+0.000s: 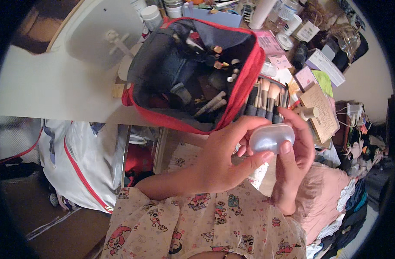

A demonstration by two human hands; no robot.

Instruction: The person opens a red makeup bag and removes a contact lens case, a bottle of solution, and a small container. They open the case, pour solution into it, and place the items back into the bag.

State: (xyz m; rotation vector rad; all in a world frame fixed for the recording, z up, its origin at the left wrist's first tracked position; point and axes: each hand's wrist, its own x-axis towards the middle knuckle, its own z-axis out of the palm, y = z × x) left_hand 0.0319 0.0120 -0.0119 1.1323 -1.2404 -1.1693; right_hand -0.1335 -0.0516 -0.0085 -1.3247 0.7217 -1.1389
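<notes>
Between my two hands is a small oval case [271, 137] of translucent plastic. My left hand [229, 152] grips it from the left, thumb along its lower edge. My right hand [296, 149] holds its right side, with the thumb on the front. What the case contains cannot be made out. Just beyond my hands stands a red-edged makeup bag [246, 84], its top unzipped and wide, with brushes, tubes and small cosmetics inside its dark interior. A set of makeup brushes [268, 94] in a dark holder lies against the bag's right side.
A white tabletop [55, 94] spreads to the left. Jars [151, 17], a light-blue box [213, 16] and bottles crowd the back. Cards, a desk calendar [325, 67] and a tan palette box [320, 113] lie right. Below left sits a white bag [84, 168]; clothes [323, 197] are heaped lower right.
</notes>
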